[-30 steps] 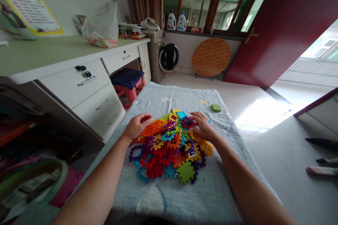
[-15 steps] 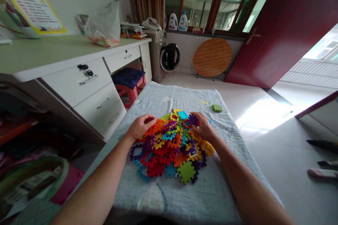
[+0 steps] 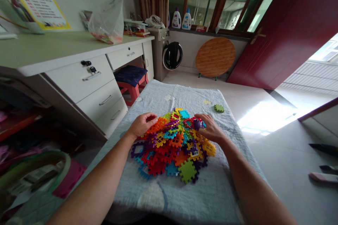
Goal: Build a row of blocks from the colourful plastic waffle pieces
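Note:
A heap of colourful toothed plastic building tiles (image 3: 169, 154) lies on a cloth-covered table, with solid squares and window-like frames mixed together. At the heap's right side, my right hand (image 3: 212, 129) is closed on a small purple tile (image 3: 197, 124), now tilted. On the opposite side, my left hand (image 3: 142, 125) rests against the edge of the heap beside an orange tile (image 3: 157, 125). Its fingers are loosely curved, thumb apart, and I see nothing held in them. A green tile (image 3: 219, 108) lies alone on the cloth beyond my right hand.
The pale blue cloth (image 3: 148, 200) covers the table. A desk (image 3: 68, 44) with drawers stands at the left, with a plastic bag (image 3: 108, 23) on top. Farther back are a stool (image 3: 132, 77), a washing machine (image 3: 160, 52) and a round wooden tabletop (image 3: 215, 56).
The purple tile in my right hand has turned from facing me to a tilted position and dropped slightly. My left hand keeps its place by the heap. The whole view has shifted a little.

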`<control>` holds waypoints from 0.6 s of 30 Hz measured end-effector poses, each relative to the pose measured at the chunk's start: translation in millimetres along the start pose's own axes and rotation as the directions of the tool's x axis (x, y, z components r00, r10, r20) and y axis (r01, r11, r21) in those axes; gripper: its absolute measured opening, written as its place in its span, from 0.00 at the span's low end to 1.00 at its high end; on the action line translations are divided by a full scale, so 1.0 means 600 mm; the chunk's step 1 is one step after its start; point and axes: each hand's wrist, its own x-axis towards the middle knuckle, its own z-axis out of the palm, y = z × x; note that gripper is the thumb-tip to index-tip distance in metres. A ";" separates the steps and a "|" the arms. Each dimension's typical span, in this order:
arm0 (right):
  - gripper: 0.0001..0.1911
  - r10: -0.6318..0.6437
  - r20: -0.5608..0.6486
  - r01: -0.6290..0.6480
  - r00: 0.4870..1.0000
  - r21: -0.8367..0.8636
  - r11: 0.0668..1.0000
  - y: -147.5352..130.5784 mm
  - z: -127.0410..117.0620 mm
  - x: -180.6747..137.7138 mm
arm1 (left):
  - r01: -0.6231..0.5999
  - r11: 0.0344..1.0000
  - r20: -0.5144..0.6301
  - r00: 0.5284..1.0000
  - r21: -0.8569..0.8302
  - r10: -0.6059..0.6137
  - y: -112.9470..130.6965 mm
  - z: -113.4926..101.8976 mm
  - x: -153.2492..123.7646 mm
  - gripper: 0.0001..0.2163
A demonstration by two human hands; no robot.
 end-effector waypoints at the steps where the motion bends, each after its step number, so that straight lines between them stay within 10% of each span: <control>1: 0.25 -0.022 -0.004 0.022 1.000 -0.018 1.000 -0.006 0.001 0.001 | -0.002 1.000 0.001 1.000 0.005 0.002 0.000 0.000 0.000 0.19; 8: 0.23 -0.185 0.026 0.184 0.982 0.037 0.982 -0.056 0.029 0.014 | -0.003 1.000 0.005 1.000 0.007 0.003 0.006 0.000 -0.001 0.19; 18: 0.23 0.010 0.075 -0.003 0.997 -0.095 0.995 0.017 0.007 0.004 | 0.086 0.951 -0.014 0.995 -0.296 -0.095 0.008 -0.001 -0.002 0.21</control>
